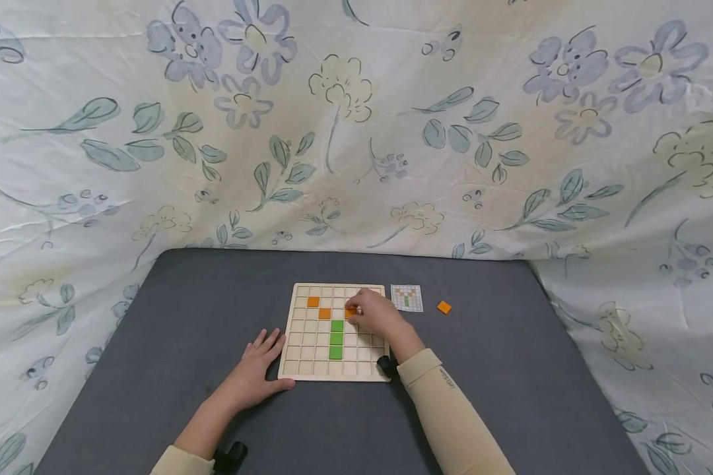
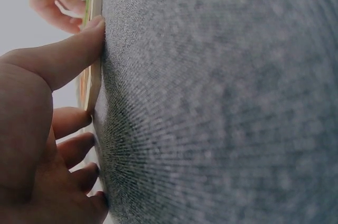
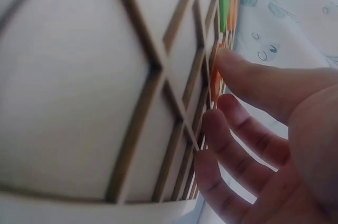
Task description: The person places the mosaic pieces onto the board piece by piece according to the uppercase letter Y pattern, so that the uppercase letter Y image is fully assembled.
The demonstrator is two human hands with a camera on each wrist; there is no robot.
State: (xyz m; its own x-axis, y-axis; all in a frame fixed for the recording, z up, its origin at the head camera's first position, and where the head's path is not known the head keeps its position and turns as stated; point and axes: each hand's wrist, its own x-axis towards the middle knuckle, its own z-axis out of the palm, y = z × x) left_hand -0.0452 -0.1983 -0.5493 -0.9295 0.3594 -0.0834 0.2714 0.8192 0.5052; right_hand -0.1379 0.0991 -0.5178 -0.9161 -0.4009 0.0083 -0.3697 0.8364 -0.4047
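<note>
A light wooden grid board [image 1: 304, 375] lies on the dark table. My left hand [image 1: 253, 376] is spread at its lower left corner, thumb along the front edge and fingertips by the left side; the left wrist view shows the thumb [image 2: 79, 49] against the rim. Over the upper right part of the board, my right hand [image 1: 375, 311] pinches an orange square tile [image 1: 349, 313] between thumb and index finger, right at a cell. Two more orange tiles [image 1: 313, 301] sit diagonally in upper cells. Below them runs a column of green tiles [image 1: 336, 338].
A small printed pattern card [image 1: 407, 298] with a coloured grid lies beside the board's upper right corner. Farther right is a loose orange tile [image 1: 444, 307] on the dark grey tabletop [image 1: 487, 369]. A floral curtain [image 1: 356, 145] hangs behind the table and along its sides.
</note>
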